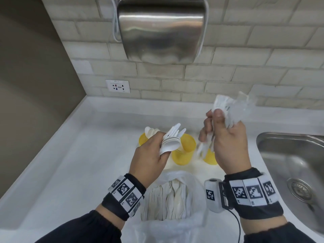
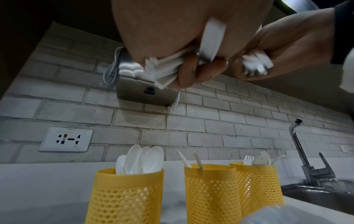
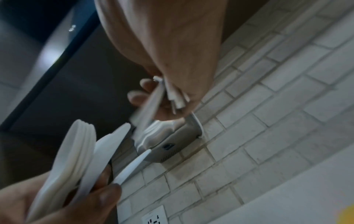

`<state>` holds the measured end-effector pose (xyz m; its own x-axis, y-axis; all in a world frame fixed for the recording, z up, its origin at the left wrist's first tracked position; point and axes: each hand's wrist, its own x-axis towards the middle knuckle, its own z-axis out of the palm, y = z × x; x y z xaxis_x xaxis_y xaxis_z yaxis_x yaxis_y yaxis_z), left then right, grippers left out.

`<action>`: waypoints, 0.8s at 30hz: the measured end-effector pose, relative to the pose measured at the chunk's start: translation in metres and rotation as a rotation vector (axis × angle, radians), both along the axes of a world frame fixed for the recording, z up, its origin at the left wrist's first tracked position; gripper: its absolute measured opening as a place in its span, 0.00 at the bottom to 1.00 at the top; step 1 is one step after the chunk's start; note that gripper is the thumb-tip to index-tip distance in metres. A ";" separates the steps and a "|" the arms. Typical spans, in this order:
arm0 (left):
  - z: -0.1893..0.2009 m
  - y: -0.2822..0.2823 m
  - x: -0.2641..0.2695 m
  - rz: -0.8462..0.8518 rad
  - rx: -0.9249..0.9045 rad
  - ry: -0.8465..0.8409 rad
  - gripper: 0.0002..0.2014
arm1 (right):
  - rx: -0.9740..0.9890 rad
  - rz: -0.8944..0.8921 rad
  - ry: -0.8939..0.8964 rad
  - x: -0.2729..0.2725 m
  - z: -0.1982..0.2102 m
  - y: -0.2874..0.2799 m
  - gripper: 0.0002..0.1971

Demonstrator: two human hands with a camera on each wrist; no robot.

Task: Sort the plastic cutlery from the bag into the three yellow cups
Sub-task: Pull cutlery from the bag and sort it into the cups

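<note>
Three yellow mesh cups stand in a row on the white counter. The left cup (image 2: 126,194) holds spoons, the middle cup (image 2: 210,189) knives, the right cup (image 2: 258,181) forks. My left hand (image 1: 157,148) grips a mixed bundle of white cutlery (image 1: 172,139) above the left cup (image 1: 142,139) and middle cup (image 1: 184,149). My right hand (image 1: 222,134) grips another bundle (image 1: 225,109), blurred, with handles up and ends hanging down over the right cup (image 1: 210,157), which it partly hides. A clear plastic bag (image 1: 168,202) with several more pieces lies open near the front edge.
A steel sink (image 1: 289,155) is set into the counter at the right, with a faucet (image 2: 298,151) behind it. A metal hand dryer (image 1: 161,28) hangs on the brick wall above the cups. A wall socket (image 1: 117,86) sits at the back left.
</note>
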<state>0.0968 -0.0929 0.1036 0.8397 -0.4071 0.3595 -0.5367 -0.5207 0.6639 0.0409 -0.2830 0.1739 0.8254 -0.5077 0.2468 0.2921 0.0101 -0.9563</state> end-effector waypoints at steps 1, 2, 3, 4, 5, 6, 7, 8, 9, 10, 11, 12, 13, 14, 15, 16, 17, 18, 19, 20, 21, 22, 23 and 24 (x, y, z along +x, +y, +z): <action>0.000 -0.001 0.001 -0.006 -0.012 0.005 0.04 | -0.058 0.040 0.049 -0.002 0.001 0.002 0.15; 0.000 -0.001 0.002 -0.005 -0.015 0.002 0.08 | -0.131 0.070 0.097 -0.003 0.001 0.005 0.14; 0.000 -0.002 0.004 -0.011 -0.012 -0.004 0.11 | -0.207 0.101 0.134 -0.005 0.003 0.008 0.11; 0.000 -0.003 0.004 -0.020 -0.005 -0.003 0.12 | -0.269 0.131 0.160 -0.005 0.003 0.010 0.08; 0.000 -0.003 0.005 -0.034 0.004 -0.006 0.11 | -0.307 0.166 0.187 -0.004 0.005 0.012 0.05; 0.000 -0.003 0.005 -0.042 0.015 -0.008 0.10 | -0.335 0.200 0.220 -0.003 0.006 0.013 0.06; 0.000 -0.003 0.005 -0.050 0.016 -0.014 0.10 | -0.361 0.230 0.258 -0.002 0.007 0.014 0.08; -0.001 -0.002 0.005 -0.057 0.016 -0.016 0.09 | -0.381 0.250 0.291 -0.001 0.008 0.014 0.12; -0.002 -0.001 0.006 -0.063 0.015 -0.017 0.09 | -0.390 0.261 0.313 0.001 0.008 0.014 0.16; -0.003 0.000 0.006 -0.070 0.016 -0.014 0.09 | -0.374 0.269 0.317 0.002 0.007 0.013 0.18; -0.004 0.000 0.006 -0.077 0.019 -0.011 0.09 | -0.329 0.268 0.310 0.004 0.005 0.012 0.19; -0.005 0.000 0.007 -0.084 0.029 -0.007 0.10 | -0.258 0.254 0.302 0.007 0.002 0.012 0.20; -0.005 0.000 0.007 -0.092 0.035 -0.002 0.10 | -0.172 0.225 0.296 0.010 0.000 0.013 0.20; -0.005 -0.001 0.007 -0.097 0.030 0.009 0.10 | -0.085 0.195 0.293 0.011 -0.002 0.014 0.19; -0.005 -0.001 0.007 -0.101 0.012 0.025 0.10 | -0.006 0.172 0.291 0.012 -0.003 0.016 0.18; -0.006 -0.001 0.008 -0.102 -0.013 0.048 0.11 | 0.063 0.152 0.283 0.013 -0.004 0.018 0.17; -0.007 -0.001 0.009 -0.100 -0.036 0.070 0.12 | 0.122 0.125 0.270 0.014 -0.005 0.020 0.18; -0.008 0.000 0.009 -0.098 -0.050 0.084 0.13 | 0.176 0.097 0.249 0.014 -0.006 0.021 0.20; -0.009 0.001 0.009 -0.099 -0.054 0.091 0.14 | 0.213 0.085 0.228 0.014 -0.007 0.021 0.22; -0.010 0.001 0.009 -0.102 -0.048 0.093 0.14 | 0.224 0.091 0.212 0.014 -0.008 0.020 0.22; -0.010 0.001 0.008 -0.107 -0.038 0.091 0.15 | 0.203 0.112 0.211 0.013 -0.009 0.019 0.21; -0.011 0.001 0.008 -0.112 -0.027 0.087 0.15 | 0.154 0.143 0.226 0.013 -0.010 0.021 0.18; -0.011 0.001 0.007 -0.118 -0.018 0.084 0.14 | 0.098 0.171 0.248 0.012 -0.010 0.023 0.16; -0.011 0.000 0.006 -0.123 -0.011 0.085 0.13 | 0.060 0.182 0.268 0.011 -0.011 0.026 0.15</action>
<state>0.1032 -0.0929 0.0929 0.8112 -0.5052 0.2946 -0.5378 -0.4466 0.7151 0.0520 -0.2572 0.1632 0.9354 -0.3532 -0.0174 0.0184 0.0980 -0.9950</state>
